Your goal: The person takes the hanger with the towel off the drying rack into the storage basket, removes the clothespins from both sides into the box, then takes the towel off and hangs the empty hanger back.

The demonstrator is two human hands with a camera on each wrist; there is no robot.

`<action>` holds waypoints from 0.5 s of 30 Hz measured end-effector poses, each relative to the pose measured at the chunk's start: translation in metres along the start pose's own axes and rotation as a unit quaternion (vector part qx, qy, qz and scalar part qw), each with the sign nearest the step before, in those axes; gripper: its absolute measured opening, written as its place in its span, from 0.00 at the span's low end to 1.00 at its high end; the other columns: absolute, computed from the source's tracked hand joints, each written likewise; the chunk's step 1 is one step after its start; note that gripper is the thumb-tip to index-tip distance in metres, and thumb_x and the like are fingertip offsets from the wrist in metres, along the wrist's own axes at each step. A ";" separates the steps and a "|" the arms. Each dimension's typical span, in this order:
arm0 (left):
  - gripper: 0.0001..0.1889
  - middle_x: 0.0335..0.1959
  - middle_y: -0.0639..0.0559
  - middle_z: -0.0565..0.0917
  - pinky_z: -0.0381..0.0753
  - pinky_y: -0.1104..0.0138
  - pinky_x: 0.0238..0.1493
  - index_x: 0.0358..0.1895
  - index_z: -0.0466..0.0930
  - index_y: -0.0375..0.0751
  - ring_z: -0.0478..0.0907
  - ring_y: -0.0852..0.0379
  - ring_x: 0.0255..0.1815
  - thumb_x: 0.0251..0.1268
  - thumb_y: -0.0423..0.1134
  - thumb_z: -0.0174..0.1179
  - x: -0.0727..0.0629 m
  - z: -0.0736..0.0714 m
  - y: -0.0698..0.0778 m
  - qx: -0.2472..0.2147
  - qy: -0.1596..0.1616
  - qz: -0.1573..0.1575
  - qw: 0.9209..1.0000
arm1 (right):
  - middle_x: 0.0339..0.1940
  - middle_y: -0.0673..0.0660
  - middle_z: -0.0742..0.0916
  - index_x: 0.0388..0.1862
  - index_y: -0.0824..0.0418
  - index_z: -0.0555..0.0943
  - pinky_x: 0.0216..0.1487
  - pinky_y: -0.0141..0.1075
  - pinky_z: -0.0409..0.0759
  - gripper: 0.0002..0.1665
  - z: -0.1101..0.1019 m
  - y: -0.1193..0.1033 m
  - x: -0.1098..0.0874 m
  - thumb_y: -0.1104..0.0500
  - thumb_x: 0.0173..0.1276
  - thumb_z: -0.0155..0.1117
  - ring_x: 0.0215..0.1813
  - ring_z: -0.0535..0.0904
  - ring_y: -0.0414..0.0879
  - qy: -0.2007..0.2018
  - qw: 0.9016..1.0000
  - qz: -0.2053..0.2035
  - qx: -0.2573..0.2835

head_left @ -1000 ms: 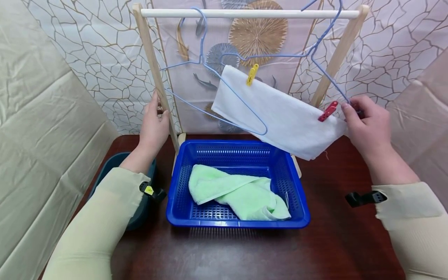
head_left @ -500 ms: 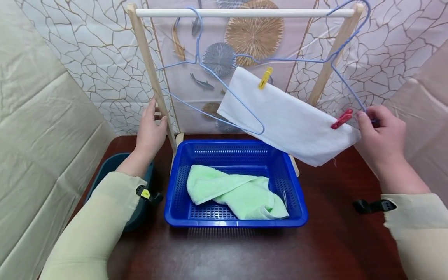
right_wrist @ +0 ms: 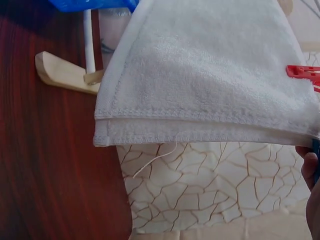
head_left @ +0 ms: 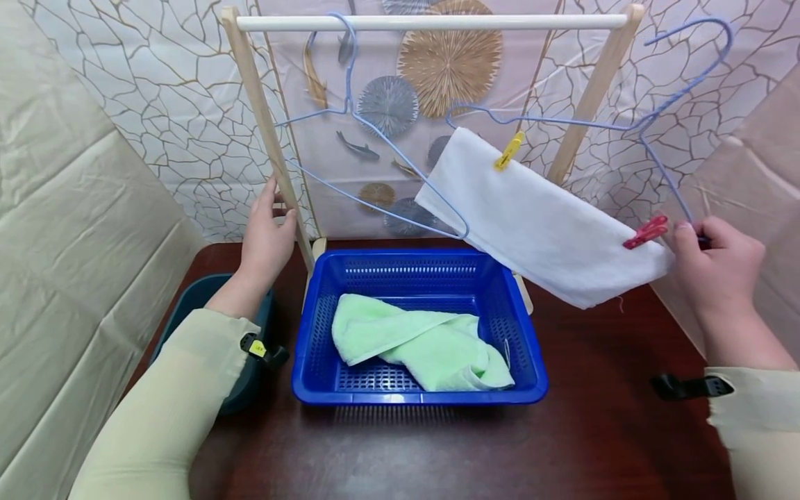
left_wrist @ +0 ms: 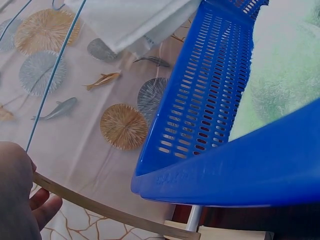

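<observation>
My right hand (head_left: 719, 264) grips the lower corner of a blue wire hanger (head_left: 581, 123), held tilted at the right. A folded white towel (head_left: 537, 222) hangs over its bar, fastened by a yellow clothespin (head_left: 509, 151) and a red clothespin (head_left: 646, 231). The hanger's hook is apart from the rail of the wooden drying rack (head_left: 431, 23). With fingers reaching behind it, my left hand (head_left: 269, 232) holds the rack's left post (left_wrist: 100, 205). Another blue hanger (head_left: 406, 163) hangs bare on the rail near that post.
A blue perforated basket (head_left: 419, 398) stands in front of the rack, with a light green towel (head_left: 419, 340) inside. Left of it, a dark teal bin (head_left: 206, 292) is partly hidden by the left forearm. Patterned cloth (head_left: 187, 104) covers the back wall behind the dark red-brown table (head_left: 437, 451).
My right hand has moved right and down with the hanger and the white towel, and the hook has come away from the rail's right end. The left hand stays at the post.
</observation>
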State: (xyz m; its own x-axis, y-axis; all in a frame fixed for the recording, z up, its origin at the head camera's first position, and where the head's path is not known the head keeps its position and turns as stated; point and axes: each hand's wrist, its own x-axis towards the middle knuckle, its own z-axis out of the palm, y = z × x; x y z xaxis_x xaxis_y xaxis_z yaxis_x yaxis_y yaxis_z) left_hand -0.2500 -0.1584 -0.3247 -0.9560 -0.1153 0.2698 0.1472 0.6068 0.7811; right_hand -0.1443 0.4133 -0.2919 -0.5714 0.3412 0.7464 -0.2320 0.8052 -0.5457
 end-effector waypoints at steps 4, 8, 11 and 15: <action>0.35 0.68 0.43 0.67 0.81 0.53 0.55 0.80 0.42 0.65 0.70 0.48 0.66 0.79 0.44 0.48 0.000 -0.001 0.000 -0.001 -0.002 0.000 1.000 | 0.12 0.26 0.66 0.14 0.71 0.72 0.24 0.23 0.52 0.22 -0.007 0.000 -0.005 0.57 0.61 0.57 0.19 0.56 0.25 0.008 1.000 -0.007 -0.005; 0.34 0.68 0.43 0.66 0.81 0.53 0.55 0.80 0.42 0.65 0.70 0.48 0.66 0.79 0.45 0.47 0.000 -0.001 0.000 -0.005 -0.003 -0.002 1.000 | 0.11 0.27 0.64 0.11 0.70 0.69 0.22 0.26 0.50 0.23 -0.012 0.006 -0.009 0.57 0.61 0.57 0.18 0.54 0.25 0.011 1.000 -0.013 -0.005; 0.33 0.68 0.42 0.66 0.80 0.52 0.55 0.80 0.42 0.65 0.69 0.47 0.67 0.80 0.47 0.45 -0.001 -0.001 0.000 -0.006 -0.002 -0.002 1.000 | 0.09 0.29 0.64 0.09 0.68 0.67 0.21 0.28 0.49 0.24 -0.015 0.014 -0.013 0.57 0.61 0.57 0.17 0.53 0.25 0.010 1.000 -0.012 0.003; 0.32 0.68 0.42 0.66 0.80 0.52 0.55 0.80 0.42 0.64 0.69 0.47 0.67 0.81 0.48 0.44 -0.001 0.000 0.000 -0.007 -0.003 0.002 1.000 | 0.08 0.32 0.63 0.07 0.66 0.64 0.20 0.29 0.47 0.26 -0.022 0.026 -0.017 0.57 0.62 0.57 0.16 0.53 0.28 0.007 1.000 0.003 0.005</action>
State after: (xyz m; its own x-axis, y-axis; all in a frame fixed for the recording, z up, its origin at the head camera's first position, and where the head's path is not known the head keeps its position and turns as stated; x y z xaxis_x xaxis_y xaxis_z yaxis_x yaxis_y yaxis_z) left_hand -0.2488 -0.1587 -0.3252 -0.9569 -0.1083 0.2694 0.1544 0.5957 0.7882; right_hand -0.1236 0.4394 -0.3103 -0.5626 0.3526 0.7478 -0.2370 0.7978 -0.5544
